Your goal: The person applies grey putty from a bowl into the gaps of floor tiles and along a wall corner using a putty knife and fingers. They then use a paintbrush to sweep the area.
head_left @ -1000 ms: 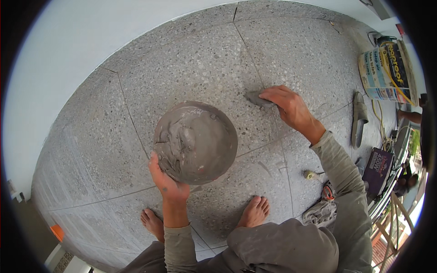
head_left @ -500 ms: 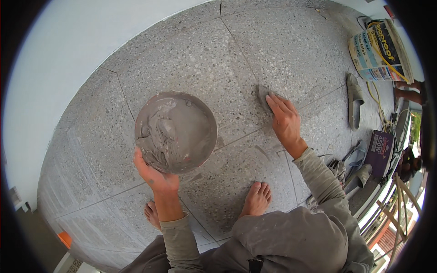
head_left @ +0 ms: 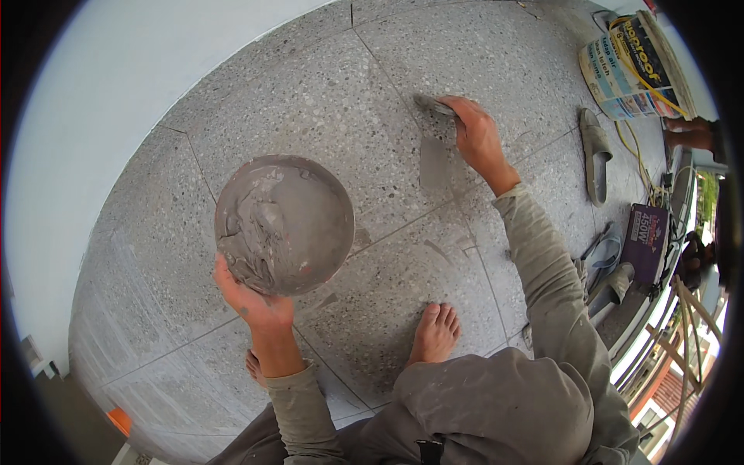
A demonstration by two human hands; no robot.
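Observation:
My left hand (head_left: 260,302) grips the near-left rim of a round bowl (head_left: 349,198) from below. Thick grey paste (head_left: 260,225) coats the inside, heaped toward the left. At the upper middle my right hand (head_left: 480,139) pinches a flat grey spreader (head_left: 435,105), whose exact kind is partly hidden by the fingers. Its edge lies at or very close to the floor near a tile joint. Just below it runs a fresh grey smear (head_left: 435,163) on the speckled tiles (head_left: 310,101).
A white wall (head_left: 116,93) borders the floor at the left. On the right are a paint bucket (head_left: 620,74), a slipper (head_left: 595,155), a purple box (head_left: 647,240), more footwear (head_left: 612,287) and a yellow cord (head_left: 635,151). Another person's leg (head_left: 690,133) shows behind. My bare foot (head_left: 434,333) stands nearby.
My right hand has moved the spreader away from me and slightly left, leaving a grey smear on the tile. The bowl stays in my left hand; the view has shifted slightly.

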